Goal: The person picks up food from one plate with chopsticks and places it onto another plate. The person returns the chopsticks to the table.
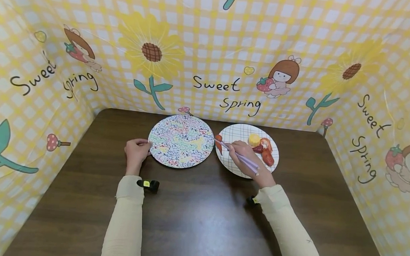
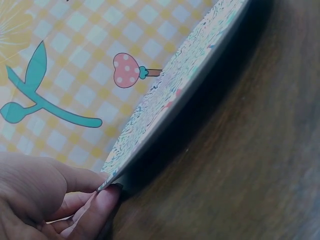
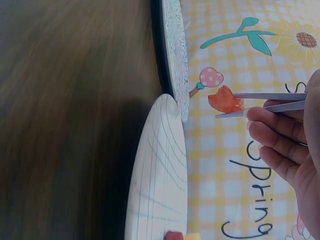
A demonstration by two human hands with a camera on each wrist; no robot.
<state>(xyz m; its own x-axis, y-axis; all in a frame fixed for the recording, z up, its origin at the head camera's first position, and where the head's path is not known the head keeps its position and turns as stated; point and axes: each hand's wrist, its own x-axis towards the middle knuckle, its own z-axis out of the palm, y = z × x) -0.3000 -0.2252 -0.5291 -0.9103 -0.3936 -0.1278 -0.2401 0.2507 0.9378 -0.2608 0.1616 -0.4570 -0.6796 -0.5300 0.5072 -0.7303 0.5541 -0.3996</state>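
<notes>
My left hand (image 1: 137,152) pinches the left rim of a round plate (image 1: 181,141) covered in multicoloured squiggles. In the left wrist view, thumb and fingers meet at the edge of that plate (image 2: 155,107). My right hand (image 1: 246,158) holds a pair of pale purple chopsticks (image 1: 247,160). Their tips grip an orange-red food piece (image 3: 226,99), raised above the plates in the right wrist view. Seen from the head, this piece (image 1: 218,143) overlaps the left rim of a white plate with a grid pattern (image 1: 230,134), close to the squiggle plate. The exact kind of food is unclear.
On the grid plate's right half lie a yellow piece (image 1: 254,139), a red-and-white piece (image 1: 265,143), a dark red piece (image 1: 257,149) and a reddish-brown one (image 1: 268,157). Both plates stand on a dark wooden table (image 1: 192,213), near the yellow checked cloth (image 1: 210,46) at the back.
</notes>
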